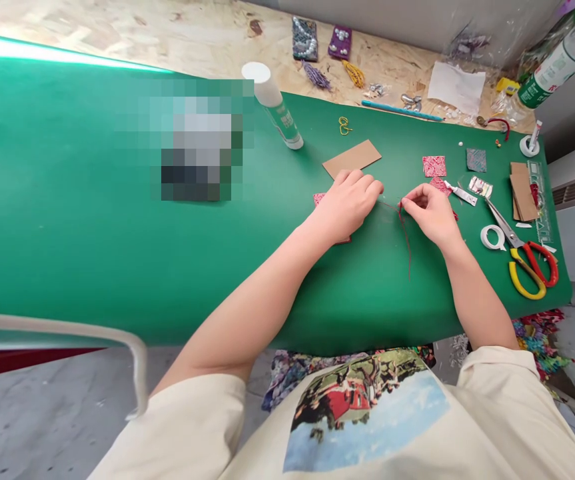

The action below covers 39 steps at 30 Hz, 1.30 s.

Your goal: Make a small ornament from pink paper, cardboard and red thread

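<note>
My right hand (pixel 431 213) is closed in a pinch on a thin red thread (pixel 408 243), whose loose tail hangs down over the green mat. From that pinch the thread runs left to the fingers of my left hand (pixel 350 205), which are curled around its other end; their tips are partly hidden. Beneath the left hand lies a red-and-white patterned piece (pixel 318 199), mostly covered, with bits of its edge showing. Just beyond is a brown card strip (pixel 352 159). Close to my right hand are a red patterned square (pixel 434 166) and a small white tube (pixel 461 194).
Scissors (pixel 517 243) and a white tape roll (pixel 492 237) lie to the right, by brown card pieces (pixel 522 192). A glue stick (pixel 274 107) stands behind my left hand. Farther back are a blue pencil (pixel 402 111), tasselled pieces (pixel 305 39) and a bottle (pixel 550 77).
</note>
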Available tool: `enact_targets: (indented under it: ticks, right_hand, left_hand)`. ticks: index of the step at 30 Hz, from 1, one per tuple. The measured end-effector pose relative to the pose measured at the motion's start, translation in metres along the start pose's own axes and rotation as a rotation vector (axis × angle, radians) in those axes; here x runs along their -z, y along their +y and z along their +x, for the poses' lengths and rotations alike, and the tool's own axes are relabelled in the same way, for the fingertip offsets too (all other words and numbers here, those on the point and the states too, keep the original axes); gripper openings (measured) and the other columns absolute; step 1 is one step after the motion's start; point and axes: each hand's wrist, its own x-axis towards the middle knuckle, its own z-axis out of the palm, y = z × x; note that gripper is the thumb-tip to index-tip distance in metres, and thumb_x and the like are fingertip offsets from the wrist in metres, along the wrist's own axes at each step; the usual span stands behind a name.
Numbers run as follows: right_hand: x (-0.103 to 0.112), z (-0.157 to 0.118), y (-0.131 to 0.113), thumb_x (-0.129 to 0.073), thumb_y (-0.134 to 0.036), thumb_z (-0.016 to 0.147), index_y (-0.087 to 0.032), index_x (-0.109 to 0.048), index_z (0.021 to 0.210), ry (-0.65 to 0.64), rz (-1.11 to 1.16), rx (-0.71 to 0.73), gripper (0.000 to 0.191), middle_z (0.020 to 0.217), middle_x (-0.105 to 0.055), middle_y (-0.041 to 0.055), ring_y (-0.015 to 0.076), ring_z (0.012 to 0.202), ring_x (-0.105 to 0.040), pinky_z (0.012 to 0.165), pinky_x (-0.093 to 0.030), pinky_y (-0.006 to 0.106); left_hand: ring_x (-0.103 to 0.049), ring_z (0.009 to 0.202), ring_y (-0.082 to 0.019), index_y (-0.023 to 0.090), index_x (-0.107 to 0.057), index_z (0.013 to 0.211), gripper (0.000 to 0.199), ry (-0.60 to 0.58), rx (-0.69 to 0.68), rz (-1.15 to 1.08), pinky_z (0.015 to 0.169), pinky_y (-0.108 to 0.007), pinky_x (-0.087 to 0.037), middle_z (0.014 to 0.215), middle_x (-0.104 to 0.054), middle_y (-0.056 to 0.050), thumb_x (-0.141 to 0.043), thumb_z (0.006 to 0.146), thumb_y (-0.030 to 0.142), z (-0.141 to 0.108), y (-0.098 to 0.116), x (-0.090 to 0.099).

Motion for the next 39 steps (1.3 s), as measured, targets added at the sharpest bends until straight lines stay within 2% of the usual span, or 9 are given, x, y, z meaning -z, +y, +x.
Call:
enact_targets:
  ticks: [6,8,11,15,18,28,33,36,39]
  right_hand:
    - [0.001,0.005,0.004,-0.065,-0.017,0.075,-0.021,-0.059,0.077,0.008,0.077,0.083,0.007,0.074,-0.067,-0.0015,0.0162,0.074,-0.066,0.074,-0.052,0.03]
    - [0.0,0.004,0.004,-0.062,-0.017,0.079,-0.02,-0.063,0.082,0.006,-0.049,0.141,0.004,0.078,-0.067,-0.0003,0.0159,0.071,-0.064,0.074,-0.052,0.031]
    - [0.0,0.001,0.005,-0.058,-0.015,0.085,-0.018,-0.069,0.099,-0.015,-0.289,0.287,0.017,0.093,-0.066,0.0039,0.0147,0.068,-0.059,0.075,-0.051,0.033]
    - [0.002,0.001,0.006,-0.053,-0.017,0.094,-0.019,-0.071,0.108,-0.172,-0.588,0.509,0.023,0.107,-0.062,0.0097,0.0202,0.086,-0.061,0.076,-0.048,0.032]
    - [0.005,0.004,0.007,-0.052,-0.02,0.098,-0.019,-0.071,0.106,-0.228,-0.722,0.577,0.021,0.107,-0.063,0.0101,0.0222,0.092,-0.061,0.075,-0.045,0.032]
    - [0.007,0.002,-0.001,-0.046,-0.019,0.102,-0.015,-0.064,0.105,-0.263,-1.002,0.605,0.018,0.116,-0.063,0.0142,0.0215,0.082,-0.06,0.064,-0.039,0.033]
    - [0.007,-0.008,-0.003,-0.053,-0.029,0.101,-0.014,-0.063,0.11,-0.152,-0.971,0.518,0.02,0.115,-0.065,0.0147,0.0261,0.097,-0.065,0.062,-0.038,0.033]
    - [0.002,-0.017,-0.009,-0.061,-0.043,0.097,-0.016,-0.065,0.098,-0.211,-1.012,0.467,0.027,0.106,-0.068,0.0121,0.0268,0.092,-0.066,0.06,-0.033,0.034]
    - [-0.003,-0.025,-0.015,-0.06,-0.039,0.098,-0.016,-0.066,0.1,-0.296,-1.029,0.406,0.024,0.108,-0.069,0.0132,0.0266,0.091,-0.067,0.058,-0.031,0.034]
  left_hand:
    - [-0.061,0.096,-0.033,0.012,-0.065,0.105,0.035,0.046,0.116,0.03,0.088,-0.048,-0.05,0.096,-0.068,-0.016,-0.035,0.092,0.001,0.0,0.0,-0.003]
    - [-0.062,0.097,-0.033,0.012,-0.066,0.103,0.035,0.025,0.159,0.024,0.089,-0.049,-0.05,0.096,-0.067,-0.017,-0.035,0.091,0.001,0.0,0.001,-0.002]
    - [-0.061,0.102,-0.035,0.009,-0.065,0.108,0.03,-0.024,0.194,0.0,0.09,-0.051,-0.05,0.105,-0.066,-0.019,-0.04,0.093,0.006,0.0,0.003,0.003]
    - [-0.059,0.107,-0.036,0.011,-0.064,0.116,0.028,-0.067,0.118,-0.084,0.092,-0.053,-0.05,0.114,-0.063,-0.019,-0.047,0.093,0.013,0.0,0.006,0.007]
    - [-0.057,0.108,-0.036,0.013,-0.065,0.112,0.025,-0.09,0.054,-0.133,0.091,-0.053,-0.049,0.113,-0.062,-0.018,-0.048,0.095,0.015,-0.001,0.009,0.005]
    - [-0.056,0.106,-0.035,0.013,-0.064,0.097,0.029,-0.099,0.085,-0.109,0.09,-0.052,-0.049,0.111,-0.063,-0.017,-0.036,0.101,0.014,0.003,0.015,-0.003]
    - [-0.055,0.111,-0.037,0.009,-0.062,0.112,0.023,-0.132,0.135,-0.177,0.092,-0.053,-0.048,0.114,-0.062,-0.019,-0.045,0.097,0.015,0.003,0.015,0.006]
    - [-0.054,0.111,-0.037,0.011,-0.062,0.116,0.025,-0.115,0.08,-0.213,0.091,-0.052,-0.048,0.116,-0.062,-0.019,-0.049,0.095,0.015,0.002,0.014,0.006]
    - [-0.053,0.106,-0.034,0.014,-0.066,0.102,0.023,-0.092,0.036,-0.215,0.089,-0.05,-0.047,0.111,-0.062,-0.018,-0.044,0.096,0.014,0.002,0.012,0.0]
